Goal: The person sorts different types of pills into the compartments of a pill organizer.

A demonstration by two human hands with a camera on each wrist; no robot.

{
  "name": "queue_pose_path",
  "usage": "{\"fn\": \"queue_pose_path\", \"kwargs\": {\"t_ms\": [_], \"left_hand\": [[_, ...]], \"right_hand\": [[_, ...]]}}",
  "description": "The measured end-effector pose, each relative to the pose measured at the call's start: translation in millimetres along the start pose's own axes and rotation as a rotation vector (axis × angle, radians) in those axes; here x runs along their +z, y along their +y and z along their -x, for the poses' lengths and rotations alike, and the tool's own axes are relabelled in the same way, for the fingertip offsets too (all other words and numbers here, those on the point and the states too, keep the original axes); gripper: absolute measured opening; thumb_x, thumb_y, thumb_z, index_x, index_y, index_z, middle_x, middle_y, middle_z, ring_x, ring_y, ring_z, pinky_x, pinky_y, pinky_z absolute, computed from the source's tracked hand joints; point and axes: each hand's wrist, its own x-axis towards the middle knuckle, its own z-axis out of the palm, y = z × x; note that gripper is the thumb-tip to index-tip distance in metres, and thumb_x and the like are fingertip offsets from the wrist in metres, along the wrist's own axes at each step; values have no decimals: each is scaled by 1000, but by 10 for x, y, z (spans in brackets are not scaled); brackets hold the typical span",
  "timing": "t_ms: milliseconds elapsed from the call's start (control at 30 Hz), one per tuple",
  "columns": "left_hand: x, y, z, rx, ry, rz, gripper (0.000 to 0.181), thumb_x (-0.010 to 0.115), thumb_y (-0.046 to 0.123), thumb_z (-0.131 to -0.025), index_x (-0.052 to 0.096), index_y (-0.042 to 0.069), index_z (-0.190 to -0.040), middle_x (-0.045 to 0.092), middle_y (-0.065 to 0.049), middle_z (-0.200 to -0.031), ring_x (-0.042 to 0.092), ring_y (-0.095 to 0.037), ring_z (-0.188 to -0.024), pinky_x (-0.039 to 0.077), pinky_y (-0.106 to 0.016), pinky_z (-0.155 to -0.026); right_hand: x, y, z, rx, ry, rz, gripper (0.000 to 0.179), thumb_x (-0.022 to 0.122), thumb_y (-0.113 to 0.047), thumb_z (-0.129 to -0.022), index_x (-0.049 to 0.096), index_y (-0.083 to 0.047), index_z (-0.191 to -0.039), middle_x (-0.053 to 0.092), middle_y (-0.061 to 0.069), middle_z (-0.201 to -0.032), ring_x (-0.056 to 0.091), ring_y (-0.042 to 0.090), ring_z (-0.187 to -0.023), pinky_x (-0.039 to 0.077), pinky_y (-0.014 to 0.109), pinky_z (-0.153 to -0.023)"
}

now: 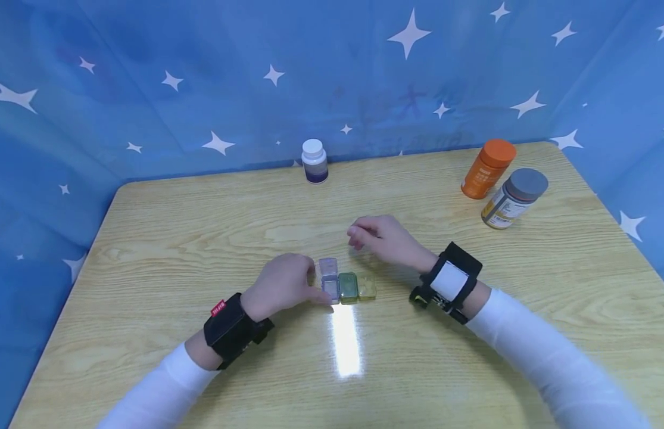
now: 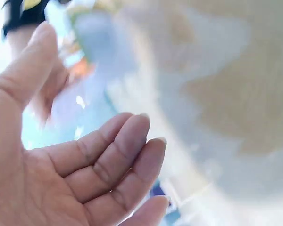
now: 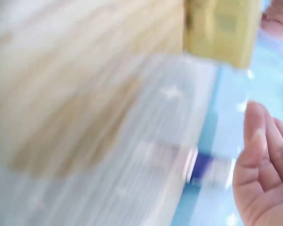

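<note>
Low passage rightward from L hand (image 1: 286, 283) is blocked by the pill organizer (image 1: 348, 288). Back R is obstructed by the orange bottle (image 1: 486, 171) & grey-capped jar (image 1: 511, 201); wide room is left betw. them & the white-capped bottle (image 1: 314, 162).

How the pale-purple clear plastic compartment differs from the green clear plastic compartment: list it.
The pale-purple clear plastic compartment is faintly tinted; the green clear plastic compartment is deeper-toned.
The purple one's lid appears flipped open; the green one's looks closed.
The purple one is beside the left hand; the green one is mid-row.
Both are see-through.
</note>
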Motion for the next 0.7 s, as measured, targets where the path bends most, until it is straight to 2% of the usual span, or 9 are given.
{"fn": "queue_pose_path", "kwargs": {"t_ms": [67, 133, 233, 333, 400, 567, 633, 700], "left_hand": [[-140, -31, -67, -39, 27, 62, 54, 72, 50, -73, 66, 2, -96, 62, -4, -78, 54, -15, -66, 44, -26, -58], [-300, -72, -187, -68, 85, 144, 60, 66, 48, -80, 60, 0, -116, 65, -13, -101, 60, -23, -86, 50, -34, -75], [-502, -152, -467, -96, 196, 307, 64, 61, 44, -86, 46, 0, -131, 55, -18, -126, 53, -29, -115, 44, -42, -96], [-622, -246, -812, -119, 285, 449, 70, 61, 40, -87, 34, 1, -139, 44, -19, -138, 42, -31, -127, 37, -43, -105], [-654, -311, -1036, -141, 308, 524, 75, 62, 38, -87, 27, 2, -142, 37, -19, -143, 35, -31, -133, 34, -42, -107], [-635, -432, -1477, -225, 283, 695, 82, 68, 33, -83, 21, 6, -145, 30, -14, -148, 30, -27, -137, 31, -38, -110], [-613, -456, -1613, -222, 280, 755, 79, 69, 28, -82, 24, 7, -144, 34, -13, -146, 33, -25, -135, 32, -37, -109], [-594, -462, -1725, -197, 295, 765, 74, 70, 23, -82, 29, 6, -142, 39, -14, -142, 37, -26, -131, 34, -37, -107]], "right_hand": [[-87, 80, 29, 35, 97, -38, 30, 45, -24, -98, 66, -3, -94, 70, 8, -85, 65, 13, -76, 51, 28, -69], [-171, 148, 54, 63, 188, -78, 30, 46, -23, -98, 66, -1, -95, 69, 10, -84, 64, 11, -73, 50, 26, -67], [-278, 202, 90, 102, 287, -146, 31, 46, -23, -98, 65, 1, -96, 68, 14, -84, 63, 6, -70, 48, 23, -66], [-341, 228, 118, 129, 332, -197, 32, 46, -24, -97, 64, 2, -97, 67, 16, -84, 61, 3, -68, 44, 22, -65], [-359, 248, 133, 145, 346, -217, 32, 47, -24, -97, 63, 3, -98, 67, 13, -81, 60, 2, -67, 44, 22, -66], [-353, 287, 162, 162, 355, -237, 30, 48, -21, -97, 63, 5, -97, 59, -2, -66, 54, 8, -61, 47, 25, -61], [-348, 289, 172, 161, 353, -234, 29, 48, -20, -97, 63, 5, -96, 55, -3, -62, 51, 14, -58, 45, 25, -58], [-349, 286, 180, 160, 353, -226, 29, 49, -21, -96, 64, 4, -95, 52, -3, -59, 48, 19, -56, 41, 23, -56]]}}
